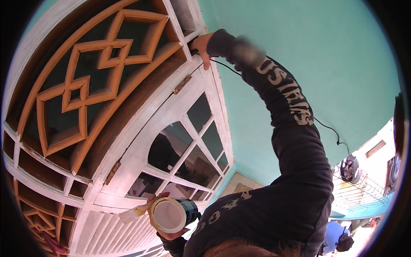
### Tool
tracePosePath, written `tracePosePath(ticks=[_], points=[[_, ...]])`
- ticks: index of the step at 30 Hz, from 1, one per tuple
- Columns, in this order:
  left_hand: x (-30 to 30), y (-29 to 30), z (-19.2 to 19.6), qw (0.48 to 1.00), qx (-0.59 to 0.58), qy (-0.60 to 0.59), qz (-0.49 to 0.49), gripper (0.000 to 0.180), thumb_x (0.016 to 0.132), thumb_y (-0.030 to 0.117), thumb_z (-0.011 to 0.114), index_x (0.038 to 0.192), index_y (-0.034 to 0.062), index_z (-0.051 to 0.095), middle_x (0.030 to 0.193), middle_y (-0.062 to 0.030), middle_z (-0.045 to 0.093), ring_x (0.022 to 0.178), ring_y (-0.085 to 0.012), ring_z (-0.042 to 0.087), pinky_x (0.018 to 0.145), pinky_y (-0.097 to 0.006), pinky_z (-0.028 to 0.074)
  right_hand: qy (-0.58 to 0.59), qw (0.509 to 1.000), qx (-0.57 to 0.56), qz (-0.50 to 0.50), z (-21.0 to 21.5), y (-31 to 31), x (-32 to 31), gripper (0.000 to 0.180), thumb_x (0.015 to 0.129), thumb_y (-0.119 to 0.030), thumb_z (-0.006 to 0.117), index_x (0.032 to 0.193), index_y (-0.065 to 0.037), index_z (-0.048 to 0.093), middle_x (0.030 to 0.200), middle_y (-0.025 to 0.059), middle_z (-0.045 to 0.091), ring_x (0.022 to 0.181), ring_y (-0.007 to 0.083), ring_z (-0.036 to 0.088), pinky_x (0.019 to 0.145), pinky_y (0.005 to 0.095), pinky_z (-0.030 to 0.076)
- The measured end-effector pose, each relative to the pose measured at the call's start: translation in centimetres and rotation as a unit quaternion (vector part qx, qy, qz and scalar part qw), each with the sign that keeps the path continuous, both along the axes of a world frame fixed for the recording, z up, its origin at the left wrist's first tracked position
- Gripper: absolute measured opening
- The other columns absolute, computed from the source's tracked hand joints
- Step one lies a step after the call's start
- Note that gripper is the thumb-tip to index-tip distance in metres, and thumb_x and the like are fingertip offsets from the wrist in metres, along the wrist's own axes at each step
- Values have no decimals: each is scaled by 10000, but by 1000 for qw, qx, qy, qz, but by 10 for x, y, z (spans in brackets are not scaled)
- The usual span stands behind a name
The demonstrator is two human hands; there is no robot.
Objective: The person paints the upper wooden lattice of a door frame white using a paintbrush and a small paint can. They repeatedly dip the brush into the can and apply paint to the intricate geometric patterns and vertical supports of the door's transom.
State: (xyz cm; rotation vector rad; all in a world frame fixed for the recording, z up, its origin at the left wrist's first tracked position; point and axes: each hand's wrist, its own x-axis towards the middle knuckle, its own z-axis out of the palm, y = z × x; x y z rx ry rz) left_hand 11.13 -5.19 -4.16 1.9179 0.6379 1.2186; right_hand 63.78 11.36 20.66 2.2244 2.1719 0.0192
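Observation:
My left hand [172, 235] is wrapped around a paint can [188, 210] with a dark label, its pale round end facing me. A paintbrush [132, 214] with pale, paint-covered bristles sticks out to the left between the same hand's fingers and the can. High above, my raised right hand [204, 48] grips the corner of a white wooden frame [198, 66] beside the wall. One digit points down over the frame's face, while the other fingers are mostly hidden in the opening. A thin black cable [226, 65] runs by this hand.
Orange-brown wooden latticework [117, 47] fills an arched opening at the upper left. Below it is a white door [139, 165] with glass panes and worn hinges. A turquoise wall [308, 38] rises on the right. Another person in blue [332, 235] is far below, near a wire rack [364, 190].

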Motion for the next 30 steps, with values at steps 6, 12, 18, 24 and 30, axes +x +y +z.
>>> tracePosePath(ticks=[6,12,18,24,30], points=[[-4,5,-7,999,0,39,3,1331,477,591,952,1503,-13,359,1290,-219,632,1196,-347,620,1088,-489,431,73,995,-32,-53,4,-17,2,1125,527,-376,986,1404,136,502,895,185,710,794,285,698,697,381,557],[19,-12,15,987,-121,-101,19,1185,466,561,955,1397,0,484,1276,-211,643,1219,-360,597,1119,-500,401,111,994,16,11,-7,-7,6,1127,522,-435,978,1388,129,529,957,201,715,834,292,705,726,381,557],[2,6,8,1000,-5,-11,-6,1112,469,552,958,1341,7,534,1267,-206,652,1257,-360,563,1133,-498,378,134,990,33,15,-8,-9,16,1104,549,-409,962,1441,71,522,848,150,700,731,244,677,628,361,531],[0,8,9,1000,22,-17,-7,1053,471,550,960,1294,16,576,1256,-200,662,1292,-361,529,1157,-499,340,142,943,293,71,-5,-71,4,519,730,-316,886,1121,-31,700,669,39,612,603,146,583,512,304,436],[8,0,6,999,-32,-31,19,1098,456,545,974,1317,9,552,1256,-187,669,1305,-356,516,1162,-495,331,300,822,484,-9,-78,-144,-71,420,905,-314,785,704,-6,582,575,66,468,564,141,377,524,334,377]])
